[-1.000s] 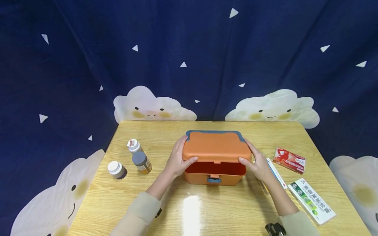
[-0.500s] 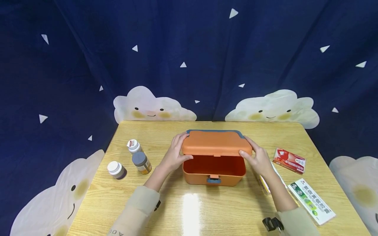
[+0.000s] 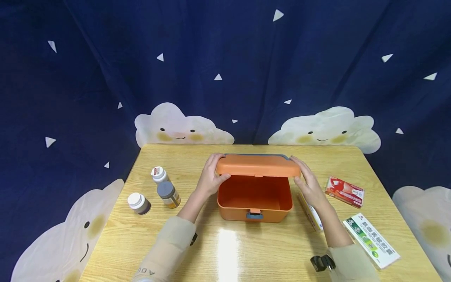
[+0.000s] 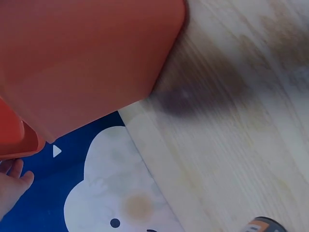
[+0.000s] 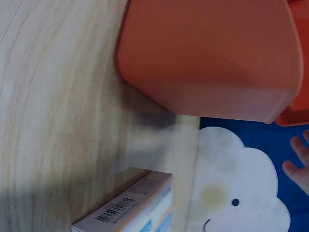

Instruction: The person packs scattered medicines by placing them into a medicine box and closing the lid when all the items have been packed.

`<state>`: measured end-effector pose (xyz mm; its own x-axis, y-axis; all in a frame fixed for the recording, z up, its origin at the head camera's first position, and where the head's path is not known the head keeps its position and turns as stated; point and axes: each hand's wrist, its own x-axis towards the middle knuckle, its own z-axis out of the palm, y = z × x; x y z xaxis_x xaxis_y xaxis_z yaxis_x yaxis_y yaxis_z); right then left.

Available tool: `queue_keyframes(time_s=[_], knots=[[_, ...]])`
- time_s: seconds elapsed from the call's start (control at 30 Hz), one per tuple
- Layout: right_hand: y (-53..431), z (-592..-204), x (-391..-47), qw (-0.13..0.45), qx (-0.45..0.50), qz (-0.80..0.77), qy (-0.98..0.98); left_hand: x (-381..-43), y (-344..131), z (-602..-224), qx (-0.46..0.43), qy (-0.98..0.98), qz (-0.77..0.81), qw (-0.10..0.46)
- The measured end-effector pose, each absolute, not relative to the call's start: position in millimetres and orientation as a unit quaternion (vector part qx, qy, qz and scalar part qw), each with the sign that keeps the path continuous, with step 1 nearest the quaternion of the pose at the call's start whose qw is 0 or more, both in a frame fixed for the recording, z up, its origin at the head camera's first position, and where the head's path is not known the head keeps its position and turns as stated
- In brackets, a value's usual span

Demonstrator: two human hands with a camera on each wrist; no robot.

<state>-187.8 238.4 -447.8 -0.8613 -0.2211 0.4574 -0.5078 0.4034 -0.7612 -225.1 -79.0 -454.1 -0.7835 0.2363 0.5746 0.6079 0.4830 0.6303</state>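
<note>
Now swung farther back: rounded orange plastic lid [image 3: 258,166], gripped at its ends by left hand [image 3: 210,181] and right hand [image 3: 311,188]. More widely bared, midway between side edges of pale wood-grain desk [image 3: 275,250]: rectangular orange plastic box [image 3: 230,214], apparently only part-opened.

Couldn't read a single full word from my end, tbh. The white box [image 3: 371,239] had big dark Chinese characters, too fuzzy for me to read safely, and the red box [image 3: 344,191] had smaller white ones. The carton [image 5: 140,208] showed a barcode, digits too tiny. A white bottle [image 3: 160,176] had unreadable red print on its cap, and the left sleeve [image 3: 167,248] carried a few cut-off dark letters.
</note>
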Motion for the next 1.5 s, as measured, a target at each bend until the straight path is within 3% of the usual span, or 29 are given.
queue_keyframes(time_s=[0.23, 0.57, 0.83, 1.17, 1.5], knots=[[237.4, -459.0, -204.5, 0.098, 0.252, 0.606, -0.748, -233.1, -76.4, -448.1, -0.242, -0.827, -0.463, 0.206], [226.8, -462.2, -224.6, 0.116, 0.228, 0.678, -0.689, -240.9, -74.4, -441.9, -0.211, -0.827, -0.481, 0.199], [221.8, -455.9, -232.3, 0.109, 0.187, 0.677, -0.704, -249.9, -75.5, -443.9, -0.215, -0.81, -0.503, 0.212], [221.4, -447.2, -238.3, 0.037, 0.117, 0.64, -0.758, -243.8, -74.5, -420.1, -0.214, -0.77, -0.563, 0.211], [213.2, -440.3, -244.0, 0.035, 0.088, 0.67, -0.736, -242.9, -67.3, -420.3, -0.16, -0.752, -0.614, 0.178]])
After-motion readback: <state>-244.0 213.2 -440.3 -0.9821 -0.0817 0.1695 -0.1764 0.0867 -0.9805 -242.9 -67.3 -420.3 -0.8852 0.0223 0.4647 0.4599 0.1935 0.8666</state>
